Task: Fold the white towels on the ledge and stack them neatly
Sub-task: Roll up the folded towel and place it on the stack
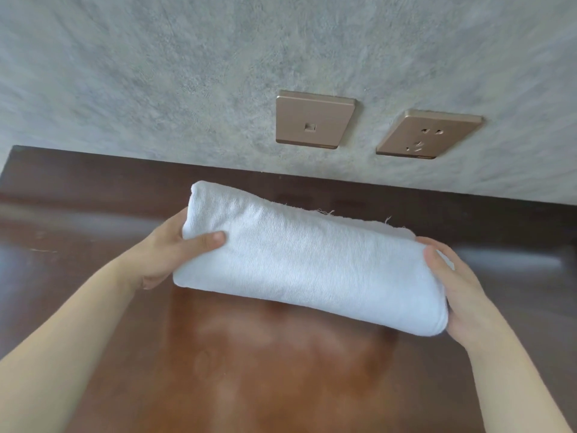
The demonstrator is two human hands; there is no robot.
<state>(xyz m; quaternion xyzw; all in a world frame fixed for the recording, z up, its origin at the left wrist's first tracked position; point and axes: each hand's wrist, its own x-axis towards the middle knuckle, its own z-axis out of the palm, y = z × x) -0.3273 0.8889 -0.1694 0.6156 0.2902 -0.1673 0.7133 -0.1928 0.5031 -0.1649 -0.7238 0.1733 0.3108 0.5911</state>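
A folded white towel (299, 260) forms a thick oblong bundle held just above the dark brown wooden ledge (265, 370). My left hand (175, 248) grips its left end, thumb on top and fingers hidden underneath. At the right end, my right hand (459, 292) holds the bundle with the thumb on the upper edge and the fingers tucked below. Frayed threads stick up along the towel's far edge. No other towel is in view.
A grey textured wall (187, 73) rises directly behind the ledge. Two bronze wall plates sit on it: a switch plate (313, 120) and a power socket (427, 134). The ledge's glossy surface reflects light; its left end shows at the far left.
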